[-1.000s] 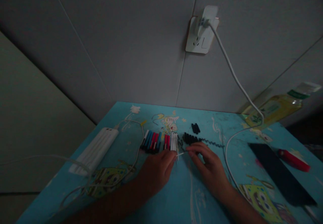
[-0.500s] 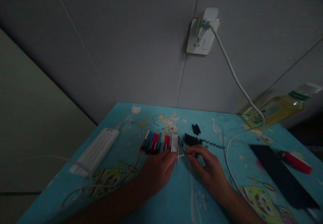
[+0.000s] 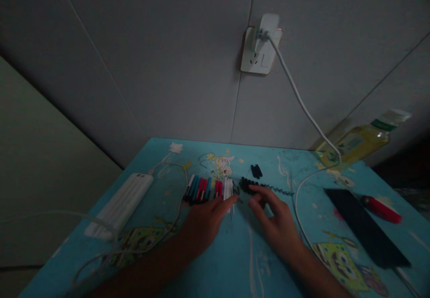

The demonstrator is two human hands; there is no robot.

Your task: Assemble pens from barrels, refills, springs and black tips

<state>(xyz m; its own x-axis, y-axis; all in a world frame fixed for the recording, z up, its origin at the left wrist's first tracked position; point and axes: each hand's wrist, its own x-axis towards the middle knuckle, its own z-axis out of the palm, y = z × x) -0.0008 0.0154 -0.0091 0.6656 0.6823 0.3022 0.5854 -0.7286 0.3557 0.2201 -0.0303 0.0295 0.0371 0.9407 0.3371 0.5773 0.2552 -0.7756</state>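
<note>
A row of coloured pen barrels [image 3: 202, 188], red, blue and dark, lies on the table. Beside it are thin white sticks [image 3: 227, 186] that look like pen refills. My left hand [image 3: 204, 222] rests low over their near ends, its index finger stretched out to the right; its other fingers are partly hidden. Several short black pieces like pen caps [image 3: 247, 184] lie to the right, and my right hand [image 3: 277, 222] reaches them with its index fingertip. Its thumb is apart from the index finger, and nothing shows between them. Small dark bits [image 3: 236, 189] lie between the two groups.
A white power strip [image 3: 122, 204] and its looping cord lie at left. Further black pieces [image 3: 256, 171] and a line of small dark parts [image 3: 277, 189] are behind my right hand. At right are a dark flat panel [image 3: 366, 226], a red object [image 3: 381, 208] and a bottle [image 3: 363, 143].
The white stick I held between both hands is out of my fingers. My left index finger has stretched out over the refills, and my right hand has moved up to the black pieces.
</note>
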